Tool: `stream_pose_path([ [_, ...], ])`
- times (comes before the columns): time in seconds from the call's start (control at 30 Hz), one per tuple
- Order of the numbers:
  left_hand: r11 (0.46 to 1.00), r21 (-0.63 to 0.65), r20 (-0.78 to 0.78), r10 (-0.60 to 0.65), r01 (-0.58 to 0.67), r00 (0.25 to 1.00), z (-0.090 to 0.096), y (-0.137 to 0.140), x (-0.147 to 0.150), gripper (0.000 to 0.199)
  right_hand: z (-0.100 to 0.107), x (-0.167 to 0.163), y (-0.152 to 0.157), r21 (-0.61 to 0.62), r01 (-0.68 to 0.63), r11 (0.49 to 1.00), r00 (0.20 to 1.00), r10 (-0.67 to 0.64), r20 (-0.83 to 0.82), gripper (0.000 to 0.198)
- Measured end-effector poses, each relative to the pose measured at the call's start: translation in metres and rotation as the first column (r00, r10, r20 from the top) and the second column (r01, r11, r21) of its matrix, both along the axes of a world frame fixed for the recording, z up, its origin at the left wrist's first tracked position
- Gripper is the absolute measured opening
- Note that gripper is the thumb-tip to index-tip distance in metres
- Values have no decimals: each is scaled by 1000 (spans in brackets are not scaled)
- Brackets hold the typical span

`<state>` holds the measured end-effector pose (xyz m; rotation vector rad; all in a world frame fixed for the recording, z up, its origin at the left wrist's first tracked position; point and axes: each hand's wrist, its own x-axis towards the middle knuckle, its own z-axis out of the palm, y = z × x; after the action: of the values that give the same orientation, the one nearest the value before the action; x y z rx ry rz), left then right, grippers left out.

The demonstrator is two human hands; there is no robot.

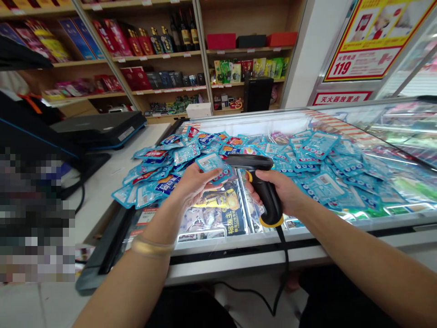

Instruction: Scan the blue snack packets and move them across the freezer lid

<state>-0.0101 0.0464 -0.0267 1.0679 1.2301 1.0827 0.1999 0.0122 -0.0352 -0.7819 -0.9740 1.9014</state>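
In my right hand (278, 187) is a black barcode scanner (271, 200) with yellow trim, its fingers wrapped round the handle. The scanner's head points left, toward a blue snack packet (209, 163). My left hand (195, 184) pinches that packet between thumb and fingers, with a printed label facing up. A heap of similar blue packets (153, 171) lies to the left on the glass top of a chest freezer (211, 246). Another heap of blue packets (327, 168) spreads over the glass to the right.
Through the freezer glass, bagged food (218, 207) shows. The scanner's cable (285, 269) hangs over the front edge. A black flat-topped device (99, 125) stands on the white counter (119, 168) at left. Shelves (160, 54) of boxes and bottles line the back.
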Motion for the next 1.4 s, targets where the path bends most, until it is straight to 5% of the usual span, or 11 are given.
stream_pose_path([
  [0.2, 970, 231, -410, 26, 77, 912, -8, 0, 5, 22, 0, -1, -1, 23, -25, 999, 1000, 25, 0, 29],
  [0.43, 915, 342, -641, 60, 215, 765, -6, -5, 6, 9, 1, -2, -1, 49, -34, 998, 999, 35, -5, 30],
  [0.73, 911, 344, -660, 60, 230, 749, -11, -1, 3, 10, -1, -2, 0, 10, -37, 999, 999, 37, 27, 28],
  [0.97, 898, 427, -460, 111, 110, 881, -11, 5, 15, 62, 9, 11, -4, 31, 45, 998, 998, -44, -47, 27],
  [1.07, 870, 450, -486, 48, 203, 873, -7, 5, 39, 81, 15, 39, -9, 53, 162, 985, 986, -160, -43, 25],
  [1.27, 730, 487, -636, -79, 479, 768, 0, 7, 132, 71, 22, 120, -23, 78, 424, 902, 905, -424, -22, 25],
  [1.4, 699, 481, -670, -98, 530, 736, -7, 8, 195, 79, 18, 159, -30, 98, 543, 834, 839, -544, -16, 23],
])
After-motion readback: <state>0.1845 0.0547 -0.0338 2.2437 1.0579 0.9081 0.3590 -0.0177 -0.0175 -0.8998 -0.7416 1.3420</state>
